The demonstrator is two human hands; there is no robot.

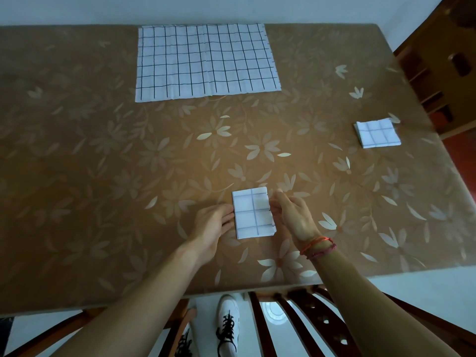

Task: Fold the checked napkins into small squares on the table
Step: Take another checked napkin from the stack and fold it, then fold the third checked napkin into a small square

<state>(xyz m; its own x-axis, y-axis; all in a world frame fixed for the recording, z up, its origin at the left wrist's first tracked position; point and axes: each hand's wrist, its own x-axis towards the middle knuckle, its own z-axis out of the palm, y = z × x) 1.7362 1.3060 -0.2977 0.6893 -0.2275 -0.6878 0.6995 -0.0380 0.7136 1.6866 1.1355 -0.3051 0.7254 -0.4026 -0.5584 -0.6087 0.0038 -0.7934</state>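
A folded checked napkin point(253, 213) lies between a person's hands, the left hand point(212, 226) resting straight fingers on its left edge, the right hand point(295, 215) curling at its right (whether pinching is unclear), a finished square point(377, 134) well beyond the right hand.

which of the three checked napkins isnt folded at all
The large white black-gridded cloth napkin lying flat at the far edge of the table; the near rectangle and the small square at right are folded.
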